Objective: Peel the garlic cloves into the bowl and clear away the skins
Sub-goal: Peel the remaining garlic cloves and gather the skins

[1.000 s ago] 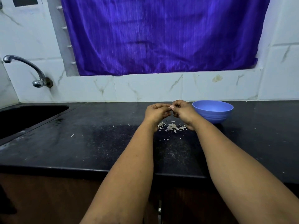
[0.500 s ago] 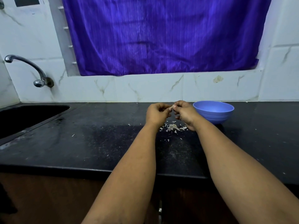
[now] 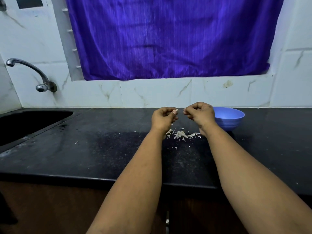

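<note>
Above the counter (image 3: 84, 149), between the two raised hands, a garlic clove (image 3: 175, 110) sticks out pale from the left hand (image 3: 163, 118), whose curled fingers pinch it at the tips. Just beside it, with a small gap between, the right hand (image 3: 200, 114) is curled too and pinches a tiny pale scrap, too small to tell what it is. Below the hands a loose heap of skins (image 3: 183, 134) lies on the dark counter, with a few stray flakes scattered nearer the front edge and off to the left. A blue bowl (image 3: 231, 118) stands on the counter just right of the right hand, partly hidden behind it. Far left, a sink (image 3: 25, 122) is sunk into the counter under a wall tap (image 3: 33, 73). A purple curtain (image 3: 168, 39) hangs behind.
</note>
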A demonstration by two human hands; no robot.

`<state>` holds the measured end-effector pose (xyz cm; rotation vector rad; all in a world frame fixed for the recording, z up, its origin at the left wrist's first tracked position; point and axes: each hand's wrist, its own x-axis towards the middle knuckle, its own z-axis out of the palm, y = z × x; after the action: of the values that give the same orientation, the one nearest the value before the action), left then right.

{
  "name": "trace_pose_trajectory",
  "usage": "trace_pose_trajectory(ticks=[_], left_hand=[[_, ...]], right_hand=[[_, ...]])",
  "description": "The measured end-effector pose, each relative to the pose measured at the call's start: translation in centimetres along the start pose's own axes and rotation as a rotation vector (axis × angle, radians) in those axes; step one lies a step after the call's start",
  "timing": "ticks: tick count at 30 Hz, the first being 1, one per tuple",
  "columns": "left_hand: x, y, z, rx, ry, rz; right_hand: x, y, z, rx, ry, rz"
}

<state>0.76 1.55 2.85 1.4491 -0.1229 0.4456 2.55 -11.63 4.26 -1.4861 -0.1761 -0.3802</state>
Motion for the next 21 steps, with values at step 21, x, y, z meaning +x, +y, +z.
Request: trace_pose_trajectory(ticks=[21], left_hand=[[-0.29, 0.15, 0.05, 0.048, -0.013, 0.004]], right_hand=[[-0.37, 0.25, -0.16, -0.324, -0.014, -0.157]])
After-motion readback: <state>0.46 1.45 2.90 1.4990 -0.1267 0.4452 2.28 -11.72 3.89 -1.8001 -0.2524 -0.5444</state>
